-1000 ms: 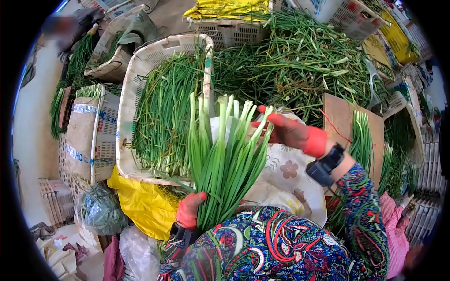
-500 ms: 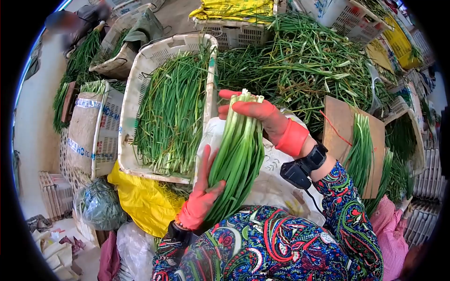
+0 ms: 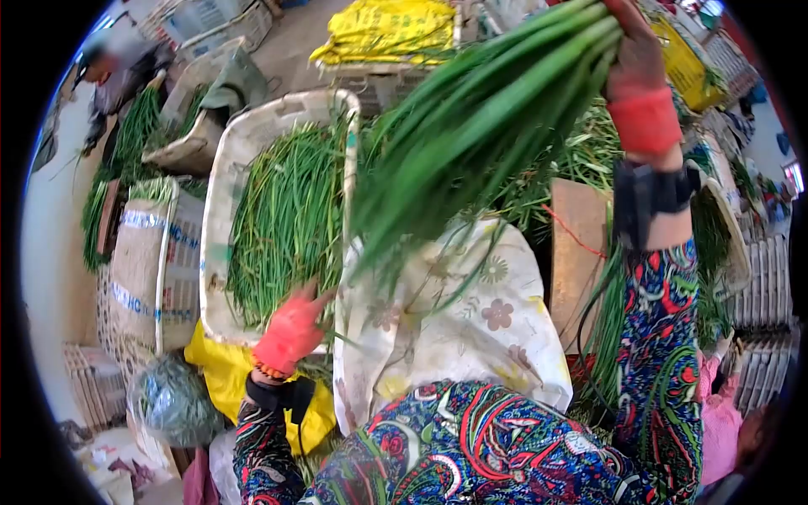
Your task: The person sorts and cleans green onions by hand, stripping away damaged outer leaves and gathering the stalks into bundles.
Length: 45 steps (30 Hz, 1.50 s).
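Observation:
High at the upper right, my right hand (image 3: 635, 55) in a red glove is closed around the pale stem ends of a bunch of garlic chives (image 3: 497, 126). The bunch's long green leaves trail down to the left, blurred by motion, above the flowered cloth (image 3: 497, 316) on my lap. My left hand (image 3: 290, 330), also gloved in red, is beside the near right corner of a white plastic crate (image 3: 212, 252). Its fingers are apart and hold nothing. More garlic chives (image 3: 286, 219) lie in that crate.
A wooden board (image 3: 576, 261) stands to my right, with chives beside it. Loose greens (image 3: 585, 147) are heaped ahead. A yellow bag (image 3: 215, 362) and a clear bag of greens (image 3: 177, 404) sit at lower left. Another person (image 3: 126, 71) is at upper left.
My right hand has lifted the bunch up and to the right, off my lap, its leaves swinging left. My left hand has let go of the leaves and moved left toward the crate.

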Motion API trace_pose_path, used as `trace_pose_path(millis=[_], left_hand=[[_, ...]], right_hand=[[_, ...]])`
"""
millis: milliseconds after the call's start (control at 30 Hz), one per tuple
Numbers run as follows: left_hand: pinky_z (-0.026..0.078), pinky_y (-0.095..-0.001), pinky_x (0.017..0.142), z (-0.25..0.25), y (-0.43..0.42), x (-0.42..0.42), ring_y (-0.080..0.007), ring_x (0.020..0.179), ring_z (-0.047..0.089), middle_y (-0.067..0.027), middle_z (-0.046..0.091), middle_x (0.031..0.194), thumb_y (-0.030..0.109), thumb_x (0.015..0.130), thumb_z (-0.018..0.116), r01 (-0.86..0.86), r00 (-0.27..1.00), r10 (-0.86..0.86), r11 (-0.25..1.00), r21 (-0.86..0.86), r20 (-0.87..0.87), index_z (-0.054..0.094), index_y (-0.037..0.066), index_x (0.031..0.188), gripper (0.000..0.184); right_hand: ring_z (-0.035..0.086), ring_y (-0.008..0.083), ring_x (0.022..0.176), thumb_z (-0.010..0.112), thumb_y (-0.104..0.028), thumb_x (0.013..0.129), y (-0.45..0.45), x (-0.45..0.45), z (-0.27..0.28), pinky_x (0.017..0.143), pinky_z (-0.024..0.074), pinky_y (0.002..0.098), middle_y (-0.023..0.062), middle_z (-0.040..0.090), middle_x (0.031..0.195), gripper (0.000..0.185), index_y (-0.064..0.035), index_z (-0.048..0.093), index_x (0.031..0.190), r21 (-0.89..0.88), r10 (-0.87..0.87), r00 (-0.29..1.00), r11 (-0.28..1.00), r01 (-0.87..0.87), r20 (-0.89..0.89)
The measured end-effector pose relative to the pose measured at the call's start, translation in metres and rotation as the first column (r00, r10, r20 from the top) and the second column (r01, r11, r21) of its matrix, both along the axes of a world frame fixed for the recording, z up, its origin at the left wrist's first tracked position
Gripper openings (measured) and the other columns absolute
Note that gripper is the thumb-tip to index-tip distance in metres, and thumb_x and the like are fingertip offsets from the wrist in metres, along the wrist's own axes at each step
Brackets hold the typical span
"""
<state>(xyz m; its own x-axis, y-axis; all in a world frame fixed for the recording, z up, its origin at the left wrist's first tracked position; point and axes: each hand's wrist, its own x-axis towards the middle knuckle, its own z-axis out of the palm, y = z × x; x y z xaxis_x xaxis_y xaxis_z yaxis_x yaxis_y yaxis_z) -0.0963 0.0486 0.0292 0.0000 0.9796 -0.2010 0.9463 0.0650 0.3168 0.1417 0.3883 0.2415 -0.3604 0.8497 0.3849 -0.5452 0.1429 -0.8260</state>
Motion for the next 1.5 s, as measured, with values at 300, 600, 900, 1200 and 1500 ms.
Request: trace_pose_path(millis=[300,600,900,1200,1500], left_hand=[[0.024,-0.0436,0.105,0.151,0.119,0.074,-0.0327,0.128,0.029,-0.0114,0.044,0.131,0.019,0.069,0.068,0.181,0.973,-0.223,0.586,0.79,-0.057,0.044,0.012,0.128,0.065],[0.045,-0.0423,0.083,-0.055,0.102,0.047,-0.0302,0.102,0.055,-0.0103,0.059,0.108,0.039,0.071,0.062,0.225,0.95,-0.248,0.965,0.133,0.189,0.051,0.019,0.121,0.055],[0.044,-0.0366,0.091,0.049,0.055,0.065,-0.0229,0.103,0.055,-0.0142,0.057,0.111,0.047,0.091,0.035,0.136,-0.632,0.304,0.949,-0.285,0.713,0.035,0.013,0.134,0.054],[0.039,-0.0356,0.092,-0.039,0.006,0.076,-0.0259,0.108,0.047,-0.019,0.045,0.122,0.024,0.09,0.043,0.203,-0.946,0.313,0.778,-0.595,0.085,0.037,0.001,0.128,0.045],[0.026,-0.0442,0.105,-0.048,0.02,0.096,-0.0357,0.126,0.032,-0.0224,0.038,0.131,0.038,0.093,0.035,0.135,-0.856,0.297,0.918,-0.373,0.422,0.035,0.0,0.129,0.052]], right_hand=[[0.061,0.0162,0.083,0.06,-0.01,0.08,-0.036,-0.046,-0.032,0.076,0.049,0.0289,0.0076,0.063,0.088,0.018,-0.0009,0.059,0.095,0.407,0.119,0.986,0.9,-0.158,0.12],[0.06,0.0148,0.08,0.061,-0.01,0.081,-0.027,-0.019,-0.03,0.074,0.0469,0.0247,0.0082,0.063,0.085,0.021,0.0,0.057,0.098,0.229,0.019,0.993,0.972,-0.046,0.118],[0.056,0.023,0.072,0.056,-0.016,0.076,-0.134,-0.061,-0.101,0.074,0.0468,0.0371,0.0057,0.06,0.086,0.037,-0.0057,0.054,0.112,0.894,0.015,0.913,0.193,-0.404,0.409],[0.055,0.027,0.088,0.062,-0.034,0.07,-0.229,-0.047,-0.201,0.09,0.0395,0.042,0.0098,0.057,0.083,0.038,-0.0069,0.062,0.097,0.734,0.221,0.839,0.407,-0.543,0.497],[0.052,0.023,0.09,0.051,-0.004,0.075,-0.234,-0.038,-0.229,0.09,0.0352,0.0364,0.0038,0.058,0.09,0.036,-0.0056,0.058,0.11,0.455,0.288,0.717,0.611,-0.648,0.635]])
